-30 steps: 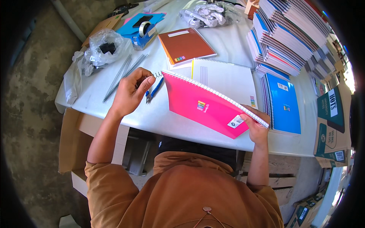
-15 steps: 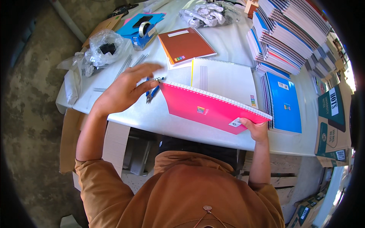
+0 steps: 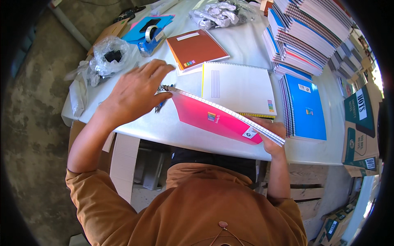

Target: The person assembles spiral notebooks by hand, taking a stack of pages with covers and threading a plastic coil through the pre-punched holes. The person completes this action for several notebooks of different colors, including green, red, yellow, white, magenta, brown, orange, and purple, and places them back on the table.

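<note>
A pink-covered notebook (image 3: 205, 112) is held tilted on its long edge above the near side of the table, its squared page edges facing up. My right hand (image 3: 274, 137) grips its right end, the thumb hidden behind or under the pages. A dark spiral coil (image 3: 166, 87) sticks out of the notebook's left corner. Right beside that coil is my left hand (image 3: 137, 92), fingers stretched and thumb apart from them. Blue-handled pliers (image 3: 159, 107) lie on the table, partly covered by the left hand. Behind the pink notebook lies a white spiral notebook (image 3: 240, 88) with a yellow edge.
A brown notebook (image 3: 197, 49) lies farther back. To the right are blue notebooks (image 3: 308, 110) and a tall stack of spiral notebooks (image 3: 308, 39). At the left stand a tape dispenser (image 3: 151, 41) and a plastic bag (image 3: 113, 53). A cardboard box (image 3: 361, 127) sits past the right table edge.
The notebook's right end has come down and toward me, and my right hand has shifted its hold there. My left hand has moved slightly left, still beside the coil.
</note>
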Action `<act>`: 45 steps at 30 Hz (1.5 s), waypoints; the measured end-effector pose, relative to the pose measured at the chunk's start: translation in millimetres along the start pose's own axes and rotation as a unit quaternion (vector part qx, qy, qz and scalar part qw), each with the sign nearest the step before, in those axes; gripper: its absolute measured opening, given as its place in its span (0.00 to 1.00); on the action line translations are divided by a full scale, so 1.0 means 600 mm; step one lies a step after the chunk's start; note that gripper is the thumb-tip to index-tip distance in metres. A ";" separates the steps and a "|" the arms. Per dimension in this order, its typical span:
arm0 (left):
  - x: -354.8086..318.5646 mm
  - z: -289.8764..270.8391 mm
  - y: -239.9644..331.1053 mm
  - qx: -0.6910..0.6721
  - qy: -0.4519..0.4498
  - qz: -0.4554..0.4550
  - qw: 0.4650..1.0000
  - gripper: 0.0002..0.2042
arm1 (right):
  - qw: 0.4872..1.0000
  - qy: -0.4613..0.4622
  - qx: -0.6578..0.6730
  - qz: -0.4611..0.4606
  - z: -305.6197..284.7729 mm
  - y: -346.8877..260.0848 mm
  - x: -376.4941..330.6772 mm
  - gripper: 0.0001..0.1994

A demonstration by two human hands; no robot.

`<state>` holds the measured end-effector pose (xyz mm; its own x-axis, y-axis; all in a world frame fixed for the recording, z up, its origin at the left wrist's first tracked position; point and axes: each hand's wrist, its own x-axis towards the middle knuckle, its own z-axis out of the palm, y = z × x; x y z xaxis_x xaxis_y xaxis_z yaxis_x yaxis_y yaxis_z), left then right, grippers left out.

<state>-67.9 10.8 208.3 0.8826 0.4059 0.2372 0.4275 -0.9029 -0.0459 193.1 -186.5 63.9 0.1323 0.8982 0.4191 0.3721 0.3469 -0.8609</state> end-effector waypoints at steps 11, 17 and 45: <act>-0.006 -0.011 0.004 -0.036 -0.090 0.000 0.995 0.13 | 0.997 -0.005 0.057 -0.059 0.003 0.005 -0.001 0.26; 0.001 -0.001 0.005 0.016 -0.017 0.035 0.999 0.20 | 0.996 0.013 0.051 -0.069 0.009 -0.001 0.000 0.19; -0.118 0.310 -0.041 0.056 0.397 0.063 0.914 0.50 | 0.966 0.076 -0.054 -0.242 0.037 -0.007 -0.005 0.16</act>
<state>-104.3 30.6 12.0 0.5250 0.0291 0.8506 0.3893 -0.8970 -0.2095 170.7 -184.3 59.6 0.0500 0.5854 0.8092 0.5177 0.6777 -0.5222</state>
